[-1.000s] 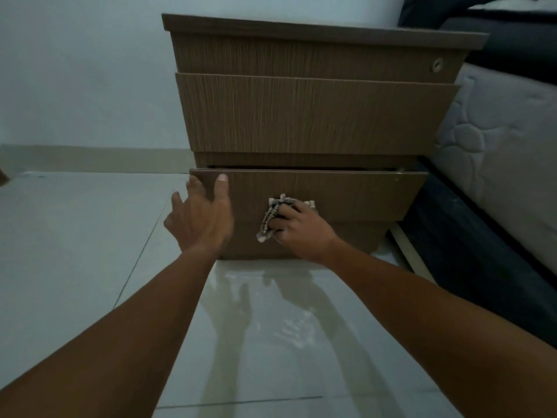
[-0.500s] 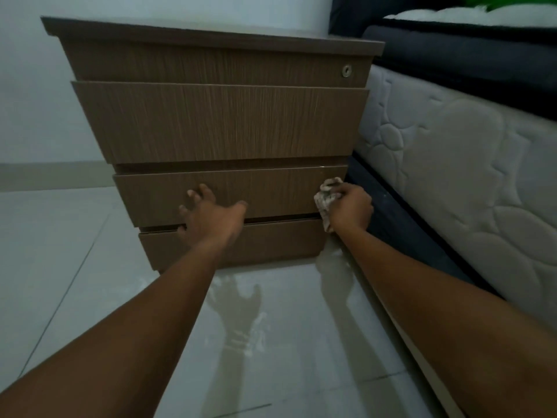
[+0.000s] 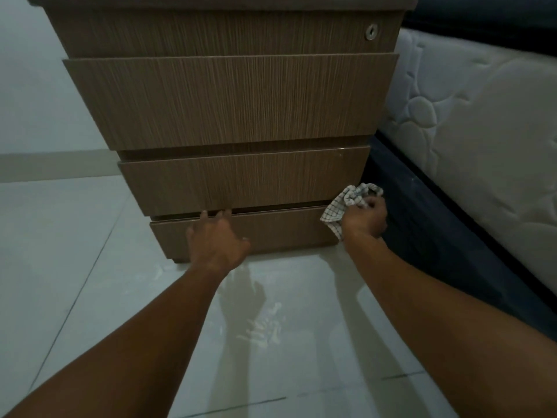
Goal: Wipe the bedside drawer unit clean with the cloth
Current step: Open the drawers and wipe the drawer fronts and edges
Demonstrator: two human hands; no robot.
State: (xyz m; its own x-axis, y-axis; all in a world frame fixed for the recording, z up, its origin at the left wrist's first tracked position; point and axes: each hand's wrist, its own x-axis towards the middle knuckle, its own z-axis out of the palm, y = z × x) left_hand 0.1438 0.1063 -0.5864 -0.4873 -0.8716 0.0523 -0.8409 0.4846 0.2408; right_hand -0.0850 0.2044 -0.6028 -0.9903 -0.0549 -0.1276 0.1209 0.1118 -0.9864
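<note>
The brown wood-grain drawer unit (image 3: 235, 101) stands on the floor in front of me, with three drawer fronts and a base panel. My left hand (image 3: 215, 239) rests flat against the base panel, its fingertips hooked into the gap under the lowest drawer (image 3: 241, 179). My right hand (image 3: 363, 218) is closed around a bunched white checked cloth (image 3: 343, 203) at the unit's lower right corner. The cloth touches the right end of the base panel.
A bed with a quilted pale mattress (image 3: 482, 131) on a dark base (image 3: 428, 236) stands close on the right, leaving a narrow gap beside the unit. Glossy pale floor tiles (image 3: 75, 267) spread to the left and toward me. A white wall lies behind.
My right hand has carried the cloth from the middle of the lowest drawer front to the unit's lower right corner. The drawer has shut, and my left hand has dropped to its lower edge.
</note>
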